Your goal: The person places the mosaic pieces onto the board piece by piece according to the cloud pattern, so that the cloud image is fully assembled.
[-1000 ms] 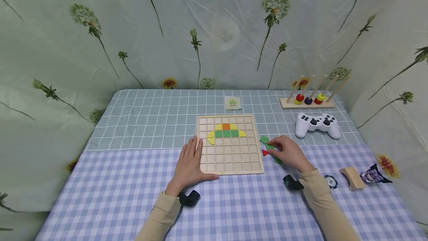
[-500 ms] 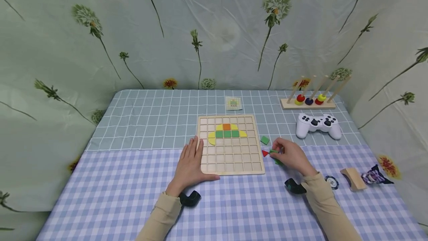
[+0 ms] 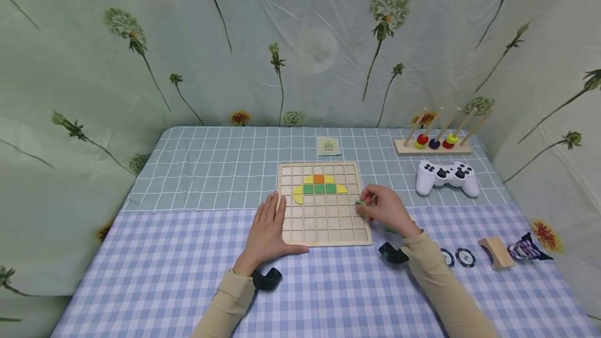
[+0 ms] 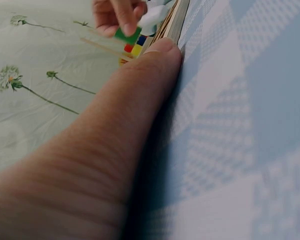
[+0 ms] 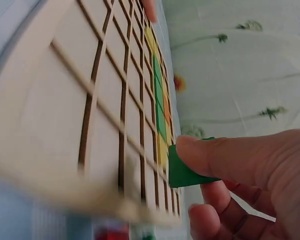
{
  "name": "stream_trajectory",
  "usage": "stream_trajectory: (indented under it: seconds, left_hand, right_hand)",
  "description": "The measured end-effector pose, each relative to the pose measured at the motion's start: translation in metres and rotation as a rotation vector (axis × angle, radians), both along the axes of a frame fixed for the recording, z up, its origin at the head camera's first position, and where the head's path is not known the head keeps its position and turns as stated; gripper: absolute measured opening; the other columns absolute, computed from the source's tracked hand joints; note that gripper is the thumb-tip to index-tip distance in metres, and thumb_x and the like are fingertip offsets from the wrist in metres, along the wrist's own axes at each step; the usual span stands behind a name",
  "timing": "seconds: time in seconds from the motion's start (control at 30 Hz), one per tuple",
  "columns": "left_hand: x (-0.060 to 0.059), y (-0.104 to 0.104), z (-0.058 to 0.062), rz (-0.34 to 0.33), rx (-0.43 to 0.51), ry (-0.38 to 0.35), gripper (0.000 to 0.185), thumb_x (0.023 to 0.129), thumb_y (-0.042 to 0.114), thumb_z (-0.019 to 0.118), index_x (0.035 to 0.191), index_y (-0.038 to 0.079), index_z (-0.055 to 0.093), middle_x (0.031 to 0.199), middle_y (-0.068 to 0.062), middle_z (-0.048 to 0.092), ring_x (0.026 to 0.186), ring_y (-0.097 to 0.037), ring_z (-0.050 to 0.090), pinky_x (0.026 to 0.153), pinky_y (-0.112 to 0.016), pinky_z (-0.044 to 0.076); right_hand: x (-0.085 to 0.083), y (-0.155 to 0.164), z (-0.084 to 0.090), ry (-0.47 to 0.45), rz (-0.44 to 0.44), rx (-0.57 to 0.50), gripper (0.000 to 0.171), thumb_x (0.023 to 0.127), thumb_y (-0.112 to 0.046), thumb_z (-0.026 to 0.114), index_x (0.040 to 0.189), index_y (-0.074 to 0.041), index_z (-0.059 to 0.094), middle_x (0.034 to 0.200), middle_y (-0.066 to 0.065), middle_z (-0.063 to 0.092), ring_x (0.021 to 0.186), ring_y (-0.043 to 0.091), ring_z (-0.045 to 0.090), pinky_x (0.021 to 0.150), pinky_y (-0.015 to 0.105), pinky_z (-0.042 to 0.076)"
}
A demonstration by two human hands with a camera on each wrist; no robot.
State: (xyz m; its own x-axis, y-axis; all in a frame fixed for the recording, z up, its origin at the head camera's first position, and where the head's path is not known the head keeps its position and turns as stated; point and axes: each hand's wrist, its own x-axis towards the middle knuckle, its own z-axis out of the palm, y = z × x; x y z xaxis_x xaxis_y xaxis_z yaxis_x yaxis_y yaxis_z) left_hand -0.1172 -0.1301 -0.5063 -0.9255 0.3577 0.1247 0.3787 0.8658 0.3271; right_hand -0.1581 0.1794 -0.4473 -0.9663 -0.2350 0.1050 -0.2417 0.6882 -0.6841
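My right hand pinches a green square tile between thumb and fingers, over the right edge of a wooden grid board. The tile looks tilted and clear of the cells. On the board, yellow curved pieces, an orange square and a row of green squares sit in the upper cells. My left hand rests along the board's left side, fingers straight, thumb at the near edge. A red piece and a green piece lie partly hidden by my right hand.
Behind the board lies a small pattern card. A peg stand with coloured beads and a white game controller are at the back right. Poker chips, a wooden arch block and a purple packet lie further right.
My right hand has picked up a green tile from the loose pieces and moved left with it to the board's right edge. A second poker chip has come into view. My left hand stays put.
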Motion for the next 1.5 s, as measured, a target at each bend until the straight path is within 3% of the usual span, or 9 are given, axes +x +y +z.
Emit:
stream_trajectory:
  seconds: [0.2, 0.63, 1.03, 1.27, 1.5]
  left_hand:
    - [0.000, 0.001, 0.001, 0.005, 0.001, 0.000, 0.131, 0.060, 0.082, 0.062, 0.151, 0.001, 0.012, 0.156, -0.019, 0.005, 0.143, -0.030, 0.001, 0.114, -0.043, 0.005]
    - [-0.002, 0.002, -0.001, 0.006, 0.000, -0.011, 0.132, 0.060, 0.082, 0.062, 0.151, 0.001, 0.012, 0.156, -0.019, 0.005, 0.143, -0.029, 0.000, 0.114, -0.042, 0.003]
    - [-0.001, 0.001, 0.000, 0.008, -0.014, 0.000, 0.132, 0.059, 0.083, 0.062, 0.151, 0.000, 0.013, 0.156, -0.019, 0.006, 0.143, -0.030, 0.001, 0.114, -0.042, 0.005]
    - [-0.001, 0.001, 0.000, 0.011, -0.011, -0.011, 0.132, 0.060, 0.083, 0.062, 0.151, 0.001, 0.012, 0.156, -0.019, 0.005, 0.143, -0.029, 0.000, 0.114, -0.043, 0.004]
    - [-0.001, 0.001, 0.001, 0.008, -0.008, -0.015, 0.132, 0.060, 0.082, 0.062, 0.151, 0.001, 0.012, 0.156, -0.019, 0.005, 0.143, -0.029, 0.000, 0.114, -0.043, 0.004]
  right_hand:
    - [-0.008, -0.034, -0.003, 0.027, 0.053, -0.043, 0.014, 0.077, -0.011, 0.079, 0.080, -0.011, 0.065, 0.071, -0.005, 0.057, 0.054, 0.012, 0.045, 0.051, 0.028, 0.038]
    - [-0.018, -0.087, -0.009, 0.064, 0.095, 0.007, 0.006, 0.081, -0.011, 0.075, 0.081, -0.012, 0.069, 0.078, -0.005, 0.061, 0.054, 0.010, 0.044, 0.049, 0.026, 0.037]
    - [-0.023, -0.104, -0.015, 0.062, 0.086, 0.010, 0.002, 0.083, -0.010, 0.074, 0.083, -0.010, 0.072, 0.081, -0.003, 0.063, 0.059, 0.012, 0.046, 0.056, 0.028, 0.040]
    - [-0.028, -0.106, -0.016, 0.067, 0.074, 0.036, 0.004, 0.085, -0.009, 0.072, 0.085, -0.007, 0.075, 0.086, 0.002, 0.067, 0.083, 0.019, 0.061, 0.076, 0.035, 0.049]
    - [-0.030, -0.105, -0.019, 0.072, 0.089, 0.041, 0.004, 0.084, -0.006, 0.072, 0.083, -0.005, 0.075, 0.083, 0.003, 0.065, 0.079, 0.019, 0.061, 0.073, 0.033, 0.050]
